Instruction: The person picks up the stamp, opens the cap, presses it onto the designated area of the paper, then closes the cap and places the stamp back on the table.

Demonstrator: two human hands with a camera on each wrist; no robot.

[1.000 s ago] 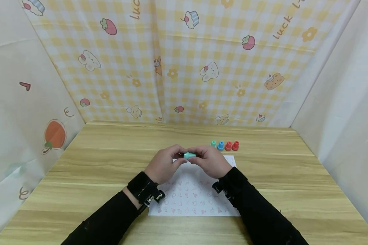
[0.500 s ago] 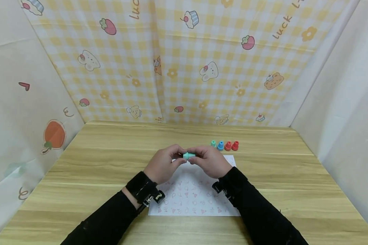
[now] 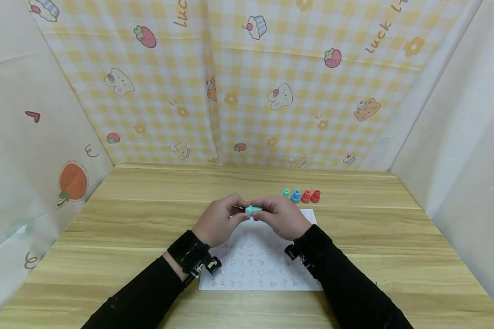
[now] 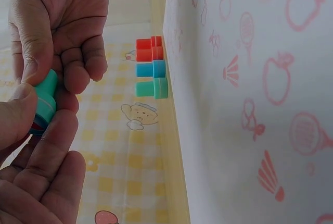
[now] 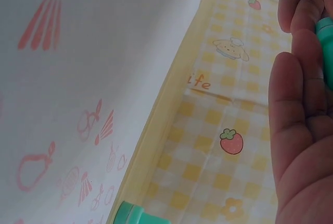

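Note:
A small green stamp (image 3: 253, 210) is held between both hands above the far part of a white sheet of paper (image 3: 257, 269). My left hand (image 3: 216, 223) pinches its wide end between thumb and fingers. From the other side, my right hand (image 3: 284, 218) pinches the narrow handle end. In the left wrist view the green stamp (image 4: 47, 99) lies tilted, with a bit of red showing at its wide end. Only part of the green stamp (image 5: 327, 52) shows at the edge of the right wrist view. Red printed shapes cover the paper.
Behind the paper, to the right, stand a green stamp (image 3: 286, 193), a blue stamp (image 3: 296, 196) and two red stamps (image 3: 311, 196) in a row. The wooden table (image 3: 148, 201) ends at a yellow checked cloth (image 3: 251, 123). White cloth (image 3: 457, 137) hangs at both sides.

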